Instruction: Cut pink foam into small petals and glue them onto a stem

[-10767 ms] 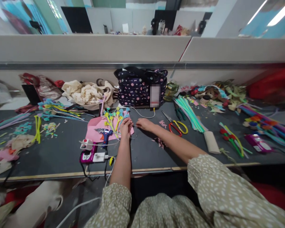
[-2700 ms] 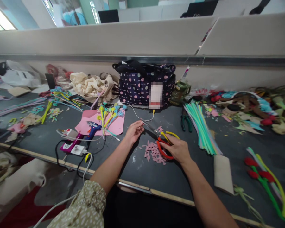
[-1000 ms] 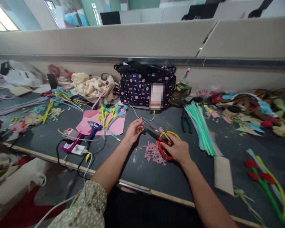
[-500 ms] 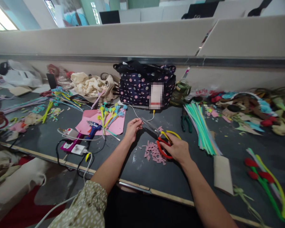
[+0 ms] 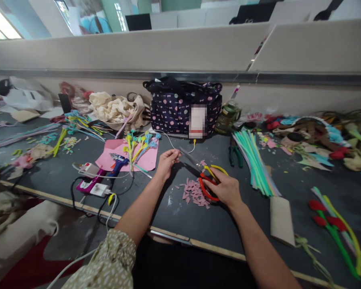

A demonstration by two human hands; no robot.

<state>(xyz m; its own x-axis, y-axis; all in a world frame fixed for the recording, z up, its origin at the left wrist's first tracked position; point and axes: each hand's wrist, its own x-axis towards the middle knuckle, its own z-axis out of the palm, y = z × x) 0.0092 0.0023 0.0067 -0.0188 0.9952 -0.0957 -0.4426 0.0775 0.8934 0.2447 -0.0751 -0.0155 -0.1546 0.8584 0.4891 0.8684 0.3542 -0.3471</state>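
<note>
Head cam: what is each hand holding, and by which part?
Right hand grips the scissors by the red and yellow handle loops. Left hand pinches something small at the blade tips, too small to identify.

1. Dark polka-dot bag (image 5: 174, 108) is sitting at the back of the table (image 5: 180, 216), with a cream cloth bag (image 5: 114, 107) slumping just left of it.
2. Blue glue gun (image 5: 118, 162) is lying at the left edge of the pink sheet (image 5: 147, 160); pipe-cleaner flowers (image 5: 140, 144) are lying across the sheet.
3. Power strip (image 5: 92, 184) is sitting near the front edge, cables trailing off it.
4. Pliers (image 5: 235, 154) are lying just beside the green pipe-cleaner bundle (image 5: 254, 160); a cardboard tube (image 5: 281, 220) is lying at its near end.
</note>
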